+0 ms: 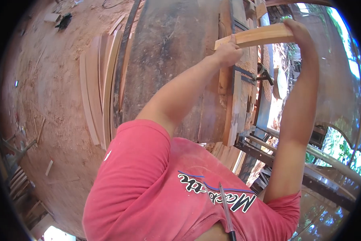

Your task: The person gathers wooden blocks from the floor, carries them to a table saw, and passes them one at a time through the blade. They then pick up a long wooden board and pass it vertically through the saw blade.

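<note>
A short, thick piece of pale wood [265, 35] is held up between my two hands, over the right edge of the worktable [168, 48]. My left hand [230, 52] is closed around its left end, with one finger lying over the top face. At the other end, my right hand [296, 30] is bent around the wood's right tip, its fingers partly hidden. Under the wood is a machine or bench edge with wooden rails [227, 108] and dark metal brackets [245, 74].
Long boards [96, 88] lean along the table's left side. The dusty floor [52, 104] holds scraps and a dark object [64, 21]. A metal rail [329, 184] crosses at lower right. A pen [226, 209] hangs at my red shirt [132, 176].
</note>
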{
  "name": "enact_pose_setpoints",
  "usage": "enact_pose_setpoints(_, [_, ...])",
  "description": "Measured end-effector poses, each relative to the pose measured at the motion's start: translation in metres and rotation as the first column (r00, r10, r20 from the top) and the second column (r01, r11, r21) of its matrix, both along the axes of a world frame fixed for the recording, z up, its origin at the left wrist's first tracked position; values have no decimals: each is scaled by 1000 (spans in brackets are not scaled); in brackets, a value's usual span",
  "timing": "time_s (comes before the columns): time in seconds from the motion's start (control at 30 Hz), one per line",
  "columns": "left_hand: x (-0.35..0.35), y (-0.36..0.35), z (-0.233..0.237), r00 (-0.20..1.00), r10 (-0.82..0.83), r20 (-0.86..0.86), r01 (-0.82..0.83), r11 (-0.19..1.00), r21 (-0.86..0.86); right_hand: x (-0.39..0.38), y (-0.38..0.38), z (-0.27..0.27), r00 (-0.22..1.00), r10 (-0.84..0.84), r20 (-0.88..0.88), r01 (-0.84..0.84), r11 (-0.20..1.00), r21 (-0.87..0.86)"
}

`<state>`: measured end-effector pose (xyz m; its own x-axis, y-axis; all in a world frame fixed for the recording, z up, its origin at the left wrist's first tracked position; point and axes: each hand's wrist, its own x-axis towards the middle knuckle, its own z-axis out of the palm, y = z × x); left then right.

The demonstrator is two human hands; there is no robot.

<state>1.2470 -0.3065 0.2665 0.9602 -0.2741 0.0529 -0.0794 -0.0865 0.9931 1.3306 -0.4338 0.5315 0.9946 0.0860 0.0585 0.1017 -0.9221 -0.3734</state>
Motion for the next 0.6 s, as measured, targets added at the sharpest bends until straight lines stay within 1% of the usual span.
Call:
enact_pose_setpoints(0.07, [-1, -7, -3, 1000, 14, 3, -14, 1000, 12, 0, -2, 3, 994, 95, -52, -101, 987, -125])
enact_pose_setpoints(0.1, [-4, -6, -2, 1000, -6, 7, 6, 1000, -30, -16, -1, 4, 995, 100, -14, -101, 981, -168])
enact_pose_setpoints(0.13, [-6, -1, 0, 1000, -22, 18, 23, 997, -68, -33, -7, 6, 970, 237, -48, -239, 909, -342])
enact_pose_setpoints(0.17, [-14, 1, -1, 998, -33, -48, 31, 998, -48, -55, -16, 1, 943, 332, 29, -309, 903, -299])
enact_pose_setpoints(0.2, [-26, 3, 3, 993, -47, -113, 44, 999, -29, -87, -20, -5, 996, -9, -89, -2, 993, -115])
enact_pose_setpoints(0.23, [-40, 11, 11, 989, -82, -123, 83, 997, 3, -128, -22, -14, 987, -71, -147, 76, 997, 29])
enact_pose_setpoints(0.27, [-56, 18, 15, 983, -122, -139, 128, 991, 38, -183, 11, -7, 962, -221, -158, 194, 966, -170])
enact_pose_setpoints(0.3, [-71, 16, 8, 981, -117, -152, 114, 993, -29, -228, 13, -24, 963, -217, -162, 207, 976, -74])
enact_pose_setpoints(0.33, [-86, 11, -6, 979, -117, -168, 103, 990, -92, -263, -5, -55, 999, -43, -16, 39, 982, -187])
enact_pose_setpoints(0.37, [-102, 10, -18, 979, -132, -157, 121, 990, -75, -299, 10, -65, 933, -231, -274, 210, 972, -104])
enact_pose_setpoints(0.43, [-129, 12, -37, 963, -220, -152, 212, 975, -68, -361, 17, -109, 943, -263, -205, 212, 947, -242])
enact_pose_setpoints(0.47, [-141, 13, -42, 960, -239, -145, 235, 971, -44, -379, 16, -137, 922, -286, -262, 245, 953, -180])
enact_pose_setpoints(0.5, [-153, 16, -47, 960, -265, -93, 271, 961, 50, -395, 11, -165, 905, -287, -316, 250, 956, -151])
enact_pose_setpoints(0.53, [-166, 17, -52, 953, -299, -43, 302, 942, 145, -411, 10, -178, 900, -304, -314, 279, 953, -122])
enact_pose_setpoints(0.57, [-177, 16, -55, 945, -325, -37, 326, 929, 177, -424, 9, -190, 867, -336, -367, 316, 942, -113])
enact_pose_setpoints(0.6, [-187, 15, -61, 951, -303, -62, 309, 932, 189, -436, 10, -200, 830, -365, -422, 355, 929, -105])
